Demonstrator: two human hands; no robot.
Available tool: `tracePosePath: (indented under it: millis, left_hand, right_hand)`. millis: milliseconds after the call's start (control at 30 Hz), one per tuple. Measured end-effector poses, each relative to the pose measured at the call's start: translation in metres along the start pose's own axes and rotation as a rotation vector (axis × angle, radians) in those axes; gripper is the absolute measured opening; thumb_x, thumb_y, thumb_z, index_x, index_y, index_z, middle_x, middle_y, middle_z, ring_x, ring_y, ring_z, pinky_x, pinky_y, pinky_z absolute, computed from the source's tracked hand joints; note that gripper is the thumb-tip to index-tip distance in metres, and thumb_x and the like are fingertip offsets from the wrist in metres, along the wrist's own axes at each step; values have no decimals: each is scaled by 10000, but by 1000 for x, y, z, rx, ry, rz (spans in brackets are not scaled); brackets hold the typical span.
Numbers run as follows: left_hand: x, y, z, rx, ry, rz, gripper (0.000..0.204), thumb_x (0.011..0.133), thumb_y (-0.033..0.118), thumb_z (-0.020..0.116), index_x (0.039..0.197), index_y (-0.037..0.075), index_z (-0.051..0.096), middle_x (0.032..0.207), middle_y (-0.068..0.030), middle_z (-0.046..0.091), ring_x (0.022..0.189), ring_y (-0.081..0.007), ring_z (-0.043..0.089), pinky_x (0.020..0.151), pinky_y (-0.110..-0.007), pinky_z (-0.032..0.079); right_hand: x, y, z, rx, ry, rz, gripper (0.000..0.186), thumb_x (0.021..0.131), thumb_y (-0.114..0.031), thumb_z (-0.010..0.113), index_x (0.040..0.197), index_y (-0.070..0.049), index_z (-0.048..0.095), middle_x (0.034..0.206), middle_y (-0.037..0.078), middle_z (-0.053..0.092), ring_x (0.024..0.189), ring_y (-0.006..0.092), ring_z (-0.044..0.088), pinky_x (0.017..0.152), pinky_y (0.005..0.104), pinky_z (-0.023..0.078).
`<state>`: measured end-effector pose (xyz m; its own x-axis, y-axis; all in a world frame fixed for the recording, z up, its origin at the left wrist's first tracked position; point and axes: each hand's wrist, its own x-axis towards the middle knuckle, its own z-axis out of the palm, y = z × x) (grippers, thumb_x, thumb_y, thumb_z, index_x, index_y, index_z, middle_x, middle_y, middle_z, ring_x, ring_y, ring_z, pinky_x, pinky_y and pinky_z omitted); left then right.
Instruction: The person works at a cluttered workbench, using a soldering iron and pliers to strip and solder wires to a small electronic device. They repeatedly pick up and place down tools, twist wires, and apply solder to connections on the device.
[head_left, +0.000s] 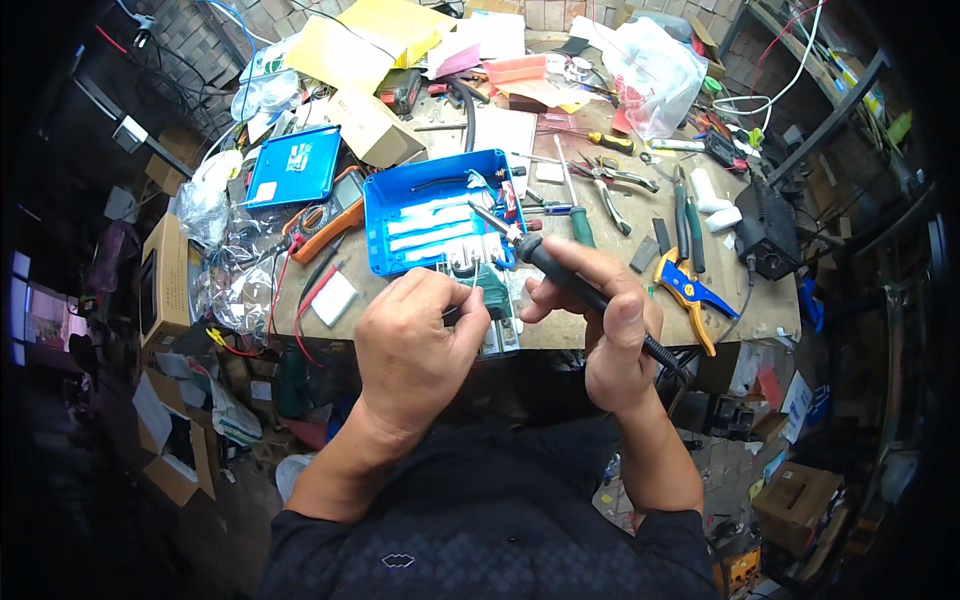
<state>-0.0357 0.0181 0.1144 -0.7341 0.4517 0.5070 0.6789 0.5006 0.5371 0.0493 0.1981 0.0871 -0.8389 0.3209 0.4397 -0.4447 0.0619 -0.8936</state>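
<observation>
My right hand (622,325) is wrapped round the black handle of a soldering iron (562,272). The iron's metal tip points up and left, over a blue plastic box (377,225). Thumb and fingers of my left hand (410,325) are pinched together beside a green block-like part (492,293) with metal terminals, at the table's front edge. Whatever lies in that pinch is too small or hidden to name. White strips and several small wires lie inside the box, whose blue lid (292,166) sits to its left.
An orange multimeter (330,217) stands left of the box. To the right lie pliers (608,190), a green-handled screwdriver (580,228), blue-and-yellow wire strippers (690,290) and a black power unit (767,230). Papers, cartons and a plastic bag (655,75) crowd the far side.
</observation>
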Motion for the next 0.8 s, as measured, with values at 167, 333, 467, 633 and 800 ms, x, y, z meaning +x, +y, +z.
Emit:
tracePosePath:
  millis: [167,333,467,633,800]
  left_hand:
    - [1,1,1,25,9,13,151,797,48,814,770,52,666,762,-111,664,687,-321,670,620,-420,519]
    - [3,4,1,42,3,-1,147,798,57,815,753,57,675,751,-106,664,678,-315,671,610,-416,518]
    - [4,5,1,64,5,5,144,797,63,816,748,59,680,744,-105,665,669,-315,669,604,-414,517]
    - [4,7,2,68,11,-5,155,788,58,818,740,61,671,741,-103,663,661,-312,667,593,-412,512]
    - [5,8,3,91,18,7,133,795,33,821,751,31,695,727,-112,680,635,-264,679,576,-370,514]
  right_hand:
    - [-3,-7,-7,31,-39,77,370,1104,-246,561,1229,79,684,953,132,712,781,157,692,734,291,563]
    - [-4,-14,-4,75,144,199,338,1027,-201,619,1154,106,680,883,198,744,674,131,675,574,270,590]
    - [-4,-13,-8,76,152,256,287,1026,-162,618,1124,99,684,840,174,736,630,118,662,532,250,569]
    - [-5,-12,-7,21,188,253,241,1038,-130,614,1093,92,689,768,140,716,578,107,644,493,232,543]
    - [-4,-12,-7,44,194,290,197,1005,-102,661,1071,73,721,793,124,745,562,73,650,521,210,529]
